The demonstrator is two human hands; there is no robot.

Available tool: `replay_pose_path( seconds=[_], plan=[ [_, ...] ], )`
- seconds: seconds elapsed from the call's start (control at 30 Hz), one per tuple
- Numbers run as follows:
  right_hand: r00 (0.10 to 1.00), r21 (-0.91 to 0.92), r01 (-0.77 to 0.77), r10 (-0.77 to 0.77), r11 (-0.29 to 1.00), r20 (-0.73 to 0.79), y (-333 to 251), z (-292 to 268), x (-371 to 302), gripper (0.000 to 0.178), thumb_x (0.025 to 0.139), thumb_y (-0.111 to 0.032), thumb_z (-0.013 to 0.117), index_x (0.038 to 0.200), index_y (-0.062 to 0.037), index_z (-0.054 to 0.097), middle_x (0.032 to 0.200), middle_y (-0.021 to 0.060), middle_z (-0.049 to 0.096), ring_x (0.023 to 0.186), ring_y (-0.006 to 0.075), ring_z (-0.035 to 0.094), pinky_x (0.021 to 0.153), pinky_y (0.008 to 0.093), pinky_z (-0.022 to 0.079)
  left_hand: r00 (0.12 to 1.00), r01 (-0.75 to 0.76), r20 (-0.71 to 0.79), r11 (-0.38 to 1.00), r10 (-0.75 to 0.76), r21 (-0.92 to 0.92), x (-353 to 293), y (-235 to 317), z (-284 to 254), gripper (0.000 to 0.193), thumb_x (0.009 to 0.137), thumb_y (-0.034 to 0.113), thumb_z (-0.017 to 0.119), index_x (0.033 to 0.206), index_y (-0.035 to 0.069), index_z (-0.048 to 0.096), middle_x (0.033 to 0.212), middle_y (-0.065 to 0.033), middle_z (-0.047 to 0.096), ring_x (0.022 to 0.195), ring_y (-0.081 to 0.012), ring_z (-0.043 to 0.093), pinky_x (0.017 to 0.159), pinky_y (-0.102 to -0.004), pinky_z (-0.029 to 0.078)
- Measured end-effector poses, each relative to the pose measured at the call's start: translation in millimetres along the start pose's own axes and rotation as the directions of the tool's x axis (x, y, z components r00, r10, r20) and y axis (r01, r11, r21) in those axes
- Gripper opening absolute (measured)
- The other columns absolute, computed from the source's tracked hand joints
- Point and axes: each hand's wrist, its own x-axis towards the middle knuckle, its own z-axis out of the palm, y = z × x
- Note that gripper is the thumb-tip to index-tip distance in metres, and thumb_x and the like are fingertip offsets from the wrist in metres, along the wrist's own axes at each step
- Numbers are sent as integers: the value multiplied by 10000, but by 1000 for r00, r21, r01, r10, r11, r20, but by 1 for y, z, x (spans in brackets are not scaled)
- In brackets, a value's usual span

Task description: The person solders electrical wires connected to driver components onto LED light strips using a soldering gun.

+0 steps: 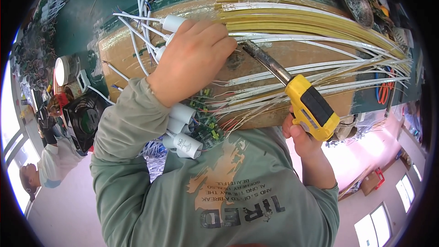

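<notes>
Bright, sharp centre — warped, overexposed rim

Off to the left there's a black cooling fan (pixel 85 120) sitting on the green bench (pixel 87 16), with a round white tape roll (pixel 65 70) just above it. Another person (pixel 48 167) is working in the background, plus orange cables (pixel 385 89) at right.

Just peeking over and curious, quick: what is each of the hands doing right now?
Left hand: curled, fingers pressing down on the yellow LED strips; no grip can be told.
Right hand: closed around the yellow-handled soldering iron.
</notes>
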Motion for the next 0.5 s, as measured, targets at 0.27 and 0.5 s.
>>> replay_pose_path(
  seconds=[0.27,0.5],
  plan=[
    [1000,-21,-22,22,1000,2,-1,-2,0,487,896,-268,693,1202,44,479,689,58,508,547,136,482,508,278,424,1000,0,-3,1000,0,10,0,0,1,243,746,41,674,984,76,640,958,-55,607,895,-247,590,809,-368,463],
    [1000,-41,9,-10,999,-25,2,-1,-1,494,892,-262,692,1210,49,477,689,54,504,541,132,473,499,275,417,1000,4,-4,1000,-4,6,0,1,2,247,744,41,678,986,72,641,967,-58,611,907,-252,593,813,-376,464]
  ],
)
